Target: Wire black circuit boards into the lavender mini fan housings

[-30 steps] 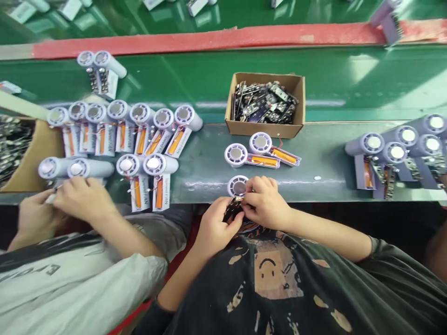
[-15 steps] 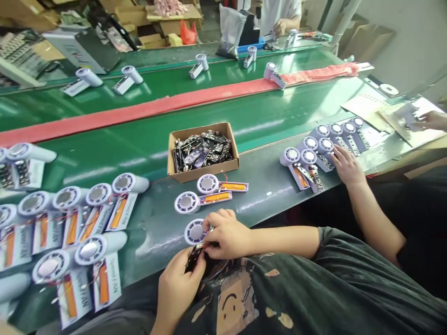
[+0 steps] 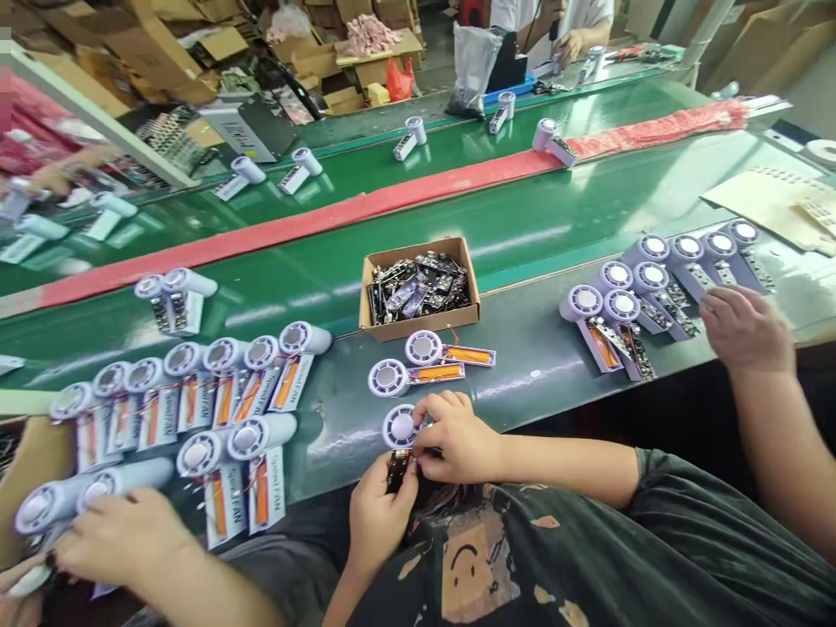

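In the head view, we look down past a dark, printed shirt at our two bare hands, close together at the near edge of a dark green bench (image 3: 509,387). Our left hand (image 3: 379,512) grips a small black circuit board (image 3: 396,475) between thumb and fingers, just on our side of a pale lilac fan (image 3: 399,427) whose round head faces up. Our right hand (image 3: 458,440) curls in at the board's right side, overlapping the fan's head; its fingertips are hidden, so we cannot tell whether they pinch anything.

To work well here, we judge that the left pinch should be firm but light, near the board's edges, so that its small parts are not pressed. The right fingers would do best with small, gentle movements, since any thin wire there could snag or pull loose. Tilting the right hand aside would give us a clearer look at the contact point.

Beyond our hands lie two more lilac fans, one nearer (image 3: 387,378) and one farther (image 3: 424,347), their handles showing orange inserts. Behind them stands a cardboard box (image 3: 421,328) of loose boards. A co-worker's hand shows on the left (image 3: 127,540), another on the right (image 3: 748,331).
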The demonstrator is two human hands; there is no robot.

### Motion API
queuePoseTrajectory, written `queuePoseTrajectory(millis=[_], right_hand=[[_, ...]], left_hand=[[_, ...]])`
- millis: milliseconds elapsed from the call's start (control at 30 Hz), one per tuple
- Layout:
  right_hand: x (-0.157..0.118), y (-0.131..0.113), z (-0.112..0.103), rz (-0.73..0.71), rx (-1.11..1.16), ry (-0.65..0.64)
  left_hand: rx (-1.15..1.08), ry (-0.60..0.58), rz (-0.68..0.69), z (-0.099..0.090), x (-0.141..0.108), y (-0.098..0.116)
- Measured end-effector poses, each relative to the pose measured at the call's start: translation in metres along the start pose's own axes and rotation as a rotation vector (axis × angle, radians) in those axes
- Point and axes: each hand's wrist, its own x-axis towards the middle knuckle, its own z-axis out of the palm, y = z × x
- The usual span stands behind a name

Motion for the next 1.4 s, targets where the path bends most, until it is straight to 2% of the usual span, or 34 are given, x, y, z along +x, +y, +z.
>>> queuePoseTrajectory(millis=[133, 267, 367, 533, 633, 733, 867, 1000, 1100, 1267, 1333, 1400], right_hand=[[0.002, -0.001, 0.000, 0.018, 0.030, 0.019], [0.003, -0.002, 0.001, 0.010, 0.032, 0.029], [0.003, -0.001, 0.004, -0.009, 0.022, 0.047], [0.004, -0.001, 0.007, -0.026, 0.005, 0.066], [0.005, -0.002, 0.005, -0.017, 0.011, 0.064], [0.006, -0.002, 0.003, -0.011, 0.021, 0.062], [0.006, -0.003, 0.000, -0.022, 0.023, 0.058], [0.006, -0.004, -0.002, -0.038, 0.001, 0.069], [0.007, -0.004, -0.003, -0.045, -0.015, 0.070], [0.007, -0.004, -0.003, -0.059, -0.033, 0.070], [0.007, -0.004, -0.003, -0.060, -0.038, 0.072], [0.007, -0.004, -0.002, -0.063, -0.044, 0.078]], left_hand=[[-0.140, -0.006, -0.098, -0.004, -0.004, -0.005], [-0.530, -0.038, -0.321, -0.012, -0.009, -0.014], [-0.791, 0.051, -0.470, -0.016, -0.011, -0.019], [-0.853, 0.144, -0.569, -0.015, -0.012, -0.021], [-0.847, 0.134, -0.558, -0.011, -0.014, -0.023], [-0.775, 0.116, -0.491, -0.010, -0.014, -0.024], [-0.473, 0.129, -0.337, -0.018, -0.010, -0.017], [-0.139, 0.212, -0.167, -0.028, -0.006, -0.008], [-0.047, 0.259, -0.097, -0.031, -0.006, -0.006], [-0.128, 0.291, -0.098, -0.032, -0.010, -0.003], [-0.307, 0.294, -0.150, -0.035, -0.009, -0.001], [-0.654, 0.282, -0.259, -0.039, -0.006, 0.002]])
